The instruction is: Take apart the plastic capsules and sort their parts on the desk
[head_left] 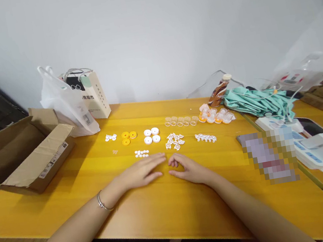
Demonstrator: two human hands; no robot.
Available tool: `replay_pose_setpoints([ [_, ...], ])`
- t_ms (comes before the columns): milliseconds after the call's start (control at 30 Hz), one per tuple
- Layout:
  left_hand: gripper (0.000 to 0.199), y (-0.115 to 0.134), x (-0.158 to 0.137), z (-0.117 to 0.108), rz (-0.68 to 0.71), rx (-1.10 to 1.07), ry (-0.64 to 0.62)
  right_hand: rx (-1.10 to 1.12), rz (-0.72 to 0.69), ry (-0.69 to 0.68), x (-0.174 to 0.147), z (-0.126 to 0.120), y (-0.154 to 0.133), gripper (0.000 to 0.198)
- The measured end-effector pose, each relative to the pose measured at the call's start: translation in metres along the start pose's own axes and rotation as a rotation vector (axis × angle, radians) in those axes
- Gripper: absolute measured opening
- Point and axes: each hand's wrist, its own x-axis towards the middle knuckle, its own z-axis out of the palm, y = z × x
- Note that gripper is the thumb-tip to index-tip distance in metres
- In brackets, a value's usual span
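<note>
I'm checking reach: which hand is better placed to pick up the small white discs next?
Probably the left hand: it is close to the small white discs, while the right hand is farther off.

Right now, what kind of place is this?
Probably an office or a room at home, with a table used for handwork: small parts sit on it in separate groups, a cardboard box stands open, and a power strip lies to the right.

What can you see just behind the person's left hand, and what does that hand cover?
Small white discs lie beyond the left hand, on the yellow table. Anything directly under the palm is covered and cannot be seen.
</note>
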Motion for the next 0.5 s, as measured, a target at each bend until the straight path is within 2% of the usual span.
replay_pose_setpoints([
  [67,0.053,0.009,-0.002,0.009,0.027,-0.021,-0.102,0.001,-0.017,0.038,0.0,0.002,0.0,0.009],
  [133,0.052,0.013,-0.006,0.013,-0.014,-0.014,-0.136,0.004,-0.023,0.057,0.0,0.003,0.001,0.007],
  [233,0.05,0.012,-0.012,0.014,-0.076,0.001,-0.14,0.023,-0.008,0.063,0.0,0.004,0.003,0.007],
  [367,0.05,0.009,-0.013,0.013,-0.083,-0.034,-0.129,0.057,0.016,0.071,0.0,0.004,0.005,0.008],
  [500,0.049,0.008,-0.009,0.011,-0.092,-0.049,-0.15,0.078,0.049,0.155,0.001,-0.001,0.008,0.011],
])
